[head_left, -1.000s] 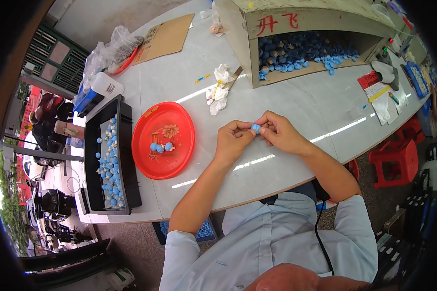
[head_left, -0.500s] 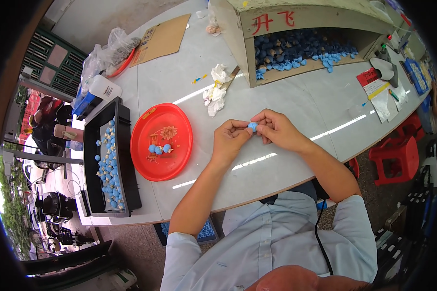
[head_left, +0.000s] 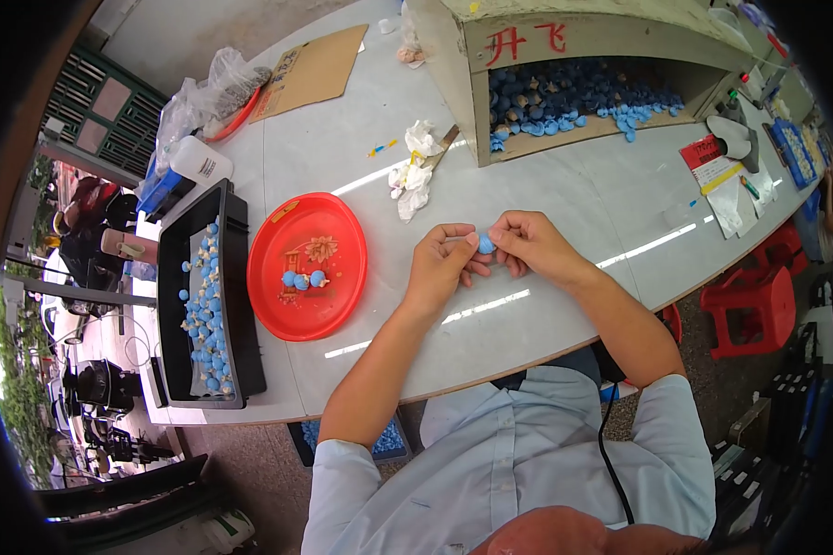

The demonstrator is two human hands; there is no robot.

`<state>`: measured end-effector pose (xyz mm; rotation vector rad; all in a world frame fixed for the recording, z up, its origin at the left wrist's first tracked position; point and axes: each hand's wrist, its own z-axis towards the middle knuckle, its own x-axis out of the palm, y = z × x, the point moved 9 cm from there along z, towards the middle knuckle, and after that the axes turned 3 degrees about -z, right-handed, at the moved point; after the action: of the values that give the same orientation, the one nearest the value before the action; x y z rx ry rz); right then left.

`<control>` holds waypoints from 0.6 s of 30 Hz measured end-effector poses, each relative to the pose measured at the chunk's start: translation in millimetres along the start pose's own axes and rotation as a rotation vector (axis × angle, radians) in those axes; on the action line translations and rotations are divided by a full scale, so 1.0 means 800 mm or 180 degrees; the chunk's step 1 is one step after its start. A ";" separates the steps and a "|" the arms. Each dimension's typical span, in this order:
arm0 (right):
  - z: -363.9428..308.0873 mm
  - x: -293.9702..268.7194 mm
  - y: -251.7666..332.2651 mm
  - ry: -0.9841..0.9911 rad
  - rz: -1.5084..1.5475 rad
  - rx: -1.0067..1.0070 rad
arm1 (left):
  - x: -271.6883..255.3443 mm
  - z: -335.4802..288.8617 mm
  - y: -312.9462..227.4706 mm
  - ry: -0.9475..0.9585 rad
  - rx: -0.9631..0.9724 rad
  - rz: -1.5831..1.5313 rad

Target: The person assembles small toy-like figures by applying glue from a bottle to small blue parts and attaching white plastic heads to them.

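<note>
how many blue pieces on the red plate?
3, in a close cluster on the red plate: left piece, middle piece, right piece. Any small one tucked beneath would be hidden.

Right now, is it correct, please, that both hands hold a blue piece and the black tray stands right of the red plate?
Not quite: the head view shows the black tray left of the red plate. The left hand and right hand do hold a blue piece.

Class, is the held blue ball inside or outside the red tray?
Outside: left hand and right hand hold the blue ball, clear of the red tray.
</note>
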<state>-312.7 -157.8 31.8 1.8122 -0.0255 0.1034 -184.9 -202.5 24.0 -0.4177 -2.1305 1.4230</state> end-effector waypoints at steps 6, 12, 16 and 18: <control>0.000 0.001 -0.004 -0.0004 -0.0007 0.0110 | -0.002 0.002 0.006 0.0079 -0.0052 -0.0011; -0.003 0.005 0.016 -0.0150 -0.0204 -0.0295 | -0.003 0.001 0.001 0.0029 0.0111 -0.0193; -0.006 0.008 0.022 -0.0075 -0.0206 -0.0477 | -0.006 0.002 -0.004 0.0025 0.0282 -0.0240; -0.006 0.007 0.020 -0.0106 -0.0172 -0.0364 | -0.008 0.003 -0.002 0.0022 0.0321 -0.0268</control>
<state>-308.7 -156.9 48.6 1.6989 -0.0058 0.0326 -181.3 -208.6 23.2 -0.2910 -2.0362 1.4712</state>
